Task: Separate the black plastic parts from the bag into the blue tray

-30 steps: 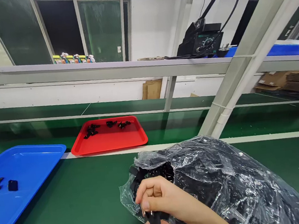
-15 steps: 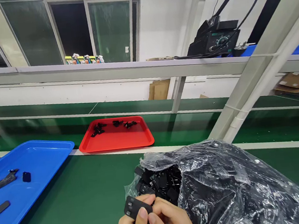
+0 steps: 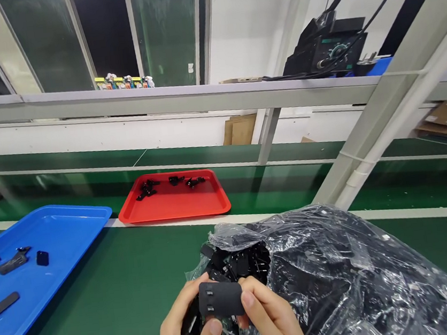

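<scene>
Small black plastic part (image 3: 221,299), rounded rectangular, matte, two small metal clips along left end, held flat-face-up, long axis level, off green bench surface near front edge. Clear plastic bag (image 3: 341,278), crinkled, glossy, bulging with heap of like black parts, lying on bench from front centre to front right corner, mouth open toward part.

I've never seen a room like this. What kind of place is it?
Probably a factory assembly line. A long green workbench holds a blue tray and a red tray of small black parts, a big plastic bag holds many more, and a soldering station sits on the shelf.
</scene>
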A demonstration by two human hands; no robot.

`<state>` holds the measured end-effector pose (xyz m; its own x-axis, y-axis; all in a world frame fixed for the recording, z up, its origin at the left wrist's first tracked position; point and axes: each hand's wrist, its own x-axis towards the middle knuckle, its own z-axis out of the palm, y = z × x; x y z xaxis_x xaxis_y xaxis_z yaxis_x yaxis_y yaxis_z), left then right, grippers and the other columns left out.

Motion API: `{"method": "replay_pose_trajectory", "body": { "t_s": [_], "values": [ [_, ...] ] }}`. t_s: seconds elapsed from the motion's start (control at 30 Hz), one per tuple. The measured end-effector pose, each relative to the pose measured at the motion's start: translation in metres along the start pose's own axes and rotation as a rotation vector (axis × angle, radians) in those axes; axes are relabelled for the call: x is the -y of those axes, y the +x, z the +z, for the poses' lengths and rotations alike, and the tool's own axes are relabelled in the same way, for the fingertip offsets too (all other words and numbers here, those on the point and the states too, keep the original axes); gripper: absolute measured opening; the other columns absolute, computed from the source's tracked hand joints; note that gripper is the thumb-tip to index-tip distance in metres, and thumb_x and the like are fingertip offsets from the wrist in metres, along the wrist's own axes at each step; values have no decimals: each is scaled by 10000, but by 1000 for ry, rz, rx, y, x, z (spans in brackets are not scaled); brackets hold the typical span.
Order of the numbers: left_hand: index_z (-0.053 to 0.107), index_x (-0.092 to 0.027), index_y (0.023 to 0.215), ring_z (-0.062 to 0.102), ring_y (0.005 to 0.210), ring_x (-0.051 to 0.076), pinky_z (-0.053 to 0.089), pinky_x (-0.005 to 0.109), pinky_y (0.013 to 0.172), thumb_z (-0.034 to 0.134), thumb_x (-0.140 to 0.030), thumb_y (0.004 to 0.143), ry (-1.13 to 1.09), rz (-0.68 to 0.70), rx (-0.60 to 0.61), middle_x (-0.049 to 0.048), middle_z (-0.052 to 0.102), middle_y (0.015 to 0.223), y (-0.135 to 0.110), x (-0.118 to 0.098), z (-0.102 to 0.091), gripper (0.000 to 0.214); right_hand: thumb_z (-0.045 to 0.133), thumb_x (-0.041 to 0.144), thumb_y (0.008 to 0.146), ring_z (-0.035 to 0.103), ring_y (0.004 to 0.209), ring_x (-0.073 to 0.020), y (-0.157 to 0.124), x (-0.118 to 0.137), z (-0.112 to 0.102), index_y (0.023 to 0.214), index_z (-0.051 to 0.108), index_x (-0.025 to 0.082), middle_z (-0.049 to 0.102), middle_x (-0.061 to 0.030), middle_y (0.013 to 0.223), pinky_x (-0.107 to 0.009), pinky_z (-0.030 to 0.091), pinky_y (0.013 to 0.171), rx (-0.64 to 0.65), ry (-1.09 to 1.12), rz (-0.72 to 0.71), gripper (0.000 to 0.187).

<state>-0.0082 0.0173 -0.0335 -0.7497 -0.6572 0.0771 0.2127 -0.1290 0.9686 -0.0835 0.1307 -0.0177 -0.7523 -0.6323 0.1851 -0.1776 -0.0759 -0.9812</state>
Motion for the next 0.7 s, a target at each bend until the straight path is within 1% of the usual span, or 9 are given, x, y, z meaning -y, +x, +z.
{"method": "replay_pose_trajectory", "body": {
  "t_s": [0.07,0.17,0.23,0.3,0.47,0.6,0.7],
  "values": [
    [751,-230,955,616,1017,341,529,357,863,790,-497,601,-21,20,-14,86,712,1032,1,0,0,445,429,616,939,418,636,-150,1,-2,0,676,452,193,427,22,653,-251,308,621,10,2,-11,499],
    [766,-227,926,637,941,325,522,365,864,811,-451,592,-71,72,-60,88,719,962,0,1,1,404,426,610,944,411,631,-148,1,-2,1,679,451,192,419,24,650,-249,303,615,24,-5,-26,496],
    [769,-235,928,644,903,311,523,355,843,817,-436,590,-95,83,-75,84,720,934,0,2,1,396,423,607,946,405,631,-148,0,0,2,678,445,193,412,25,654,-249,298,612,25,-2,-22,493],
    [765,-246,932,645,905,306,525,345,833,816,-446,591,-94,71,-71,79,719,947,-1,1,2,399,423,606,946,403,635,-149,0,2,3,680,444,194,411,23,660,-249,298,613,24,7,-10,491],
    [748,-261,961,642,944,288,499,337,909,802,-500,599,-44,36,-54,66,721,982,-3,-1,0,438,423,613,943,408,633,-149,-1,0,3,672,437,194,423,22,652,-248,299,619,28,12,26,499],
    [748,-274,967,648,896,263,507,317,873,804,-506,591,-41,60,-73,60,726,959,-3,-2,-3,445,422,635,933,417,631,-149,-1,-2,5,676,453,191,437,21,643,-249,301,618,35,7,33,514],
    [750,-270,946,642,899,256,499,310,876,801,-508,595,-25,86,-70,62,733,942,-3,-4,-4,427,427,645,925,415,626,-150,-1,-2,6,674,451,192,441,20,641,-250,302,616,34,-1,43,519]
  ]
}}
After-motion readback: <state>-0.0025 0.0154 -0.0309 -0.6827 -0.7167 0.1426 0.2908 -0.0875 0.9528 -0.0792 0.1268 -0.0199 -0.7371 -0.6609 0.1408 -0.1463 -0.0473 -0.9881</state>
